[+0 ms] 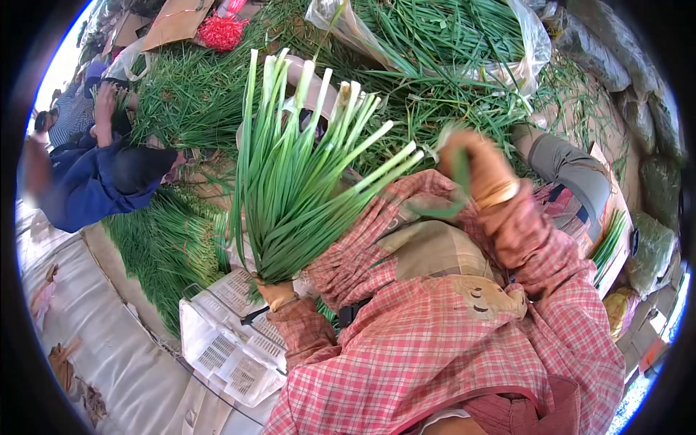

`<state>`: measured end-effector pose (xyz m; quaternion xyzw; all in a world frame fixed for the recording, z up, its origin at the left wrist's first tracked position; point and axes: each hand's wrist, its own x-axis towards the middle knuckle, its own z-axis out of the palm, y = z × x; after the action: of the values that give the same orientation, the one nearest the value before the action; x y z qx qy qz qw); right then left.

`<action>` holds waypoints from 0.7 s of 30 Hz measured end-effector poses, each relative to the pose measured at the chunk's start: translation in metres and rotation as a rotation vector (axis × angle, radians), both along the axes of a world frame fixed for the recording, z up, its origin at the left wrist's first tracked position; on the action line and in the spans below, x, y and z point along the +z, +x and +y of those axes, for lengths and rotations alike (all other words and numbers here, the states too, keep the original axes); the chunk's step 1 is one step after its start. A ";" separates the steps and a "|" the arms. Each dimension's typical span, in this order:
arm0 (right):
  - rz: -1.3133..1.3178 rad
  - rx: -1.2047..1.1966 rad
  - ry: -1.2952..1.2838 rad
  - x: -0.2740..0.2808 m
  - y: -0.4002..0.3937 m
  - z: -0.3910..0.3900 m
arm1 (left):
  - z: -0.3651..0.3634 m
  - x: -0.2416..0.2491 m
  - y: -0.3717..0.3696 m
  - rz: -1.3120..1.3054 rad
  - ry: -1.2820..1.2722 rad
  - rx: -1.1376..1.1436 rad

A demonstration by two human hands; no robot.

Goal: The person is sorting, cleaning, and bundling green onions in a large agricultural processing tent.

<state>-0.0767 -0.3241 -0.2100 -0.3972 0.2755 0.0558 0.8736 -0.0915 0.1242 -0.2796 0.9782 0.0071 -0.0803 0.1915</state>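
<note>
Left hand: the left hand (278, 294) is closed round the narrow, leafy lower end of the bunch of green stalks (301, 181); fingers partly hidden by leaves.
Bunch: raised in front of the body, fanned out above the left hand, pale cut ends upward, some leaning right.
Right hand: the right hand (475, 165) is raised just beside the rightmost pale ends, fingers bent, motion-blurred; a loose green leaf (460, 177) lies against it. Cannot tell whether the fingertips meet.
Sleeves: red-and-white plaid, both arms bent.
Near left hand: white printed crate (210, 348), just beside the wrist, on the left.
Left ground: tied green bundles (170, 243), laid close together beyond the crate.
Far side: clear plastic sheet (535, 43) round a heap of long green leaves (442, 32); red string (223, 32) near a cardboard piece (176, 23).
Far left: another person (94, 170), blue garment, seated.
</note>
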 end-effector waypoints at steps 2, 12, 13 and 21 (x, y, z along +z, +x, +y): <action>-0.163 -0.235 -0.004 0.002 0.005 -0.066 | 0.002 -0.011 0.005 -0.012 -0.971 0.368; -0.270 0.758 -0.937 0.012 0.123 0.009 | 0.018 -0.010 0.026 -0.130 -0.946 0.457; -0.310 0.732 -0.901 0.000 0.122 0.015 | 0.018 -0.003 0.028 -0.148 -0.887 0.440; -0.517 0.623 -1.204 0.011 0.080 0.012 | 0.005 0.053 0.049 -0.254 -1.550 0.793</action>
<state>0.0028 -0.3123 -0.1990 -0.8698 -0.0828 0.0453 0.4842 -0.0430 0.1291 -0.2266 0.4997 0.2684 0.1191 0.8149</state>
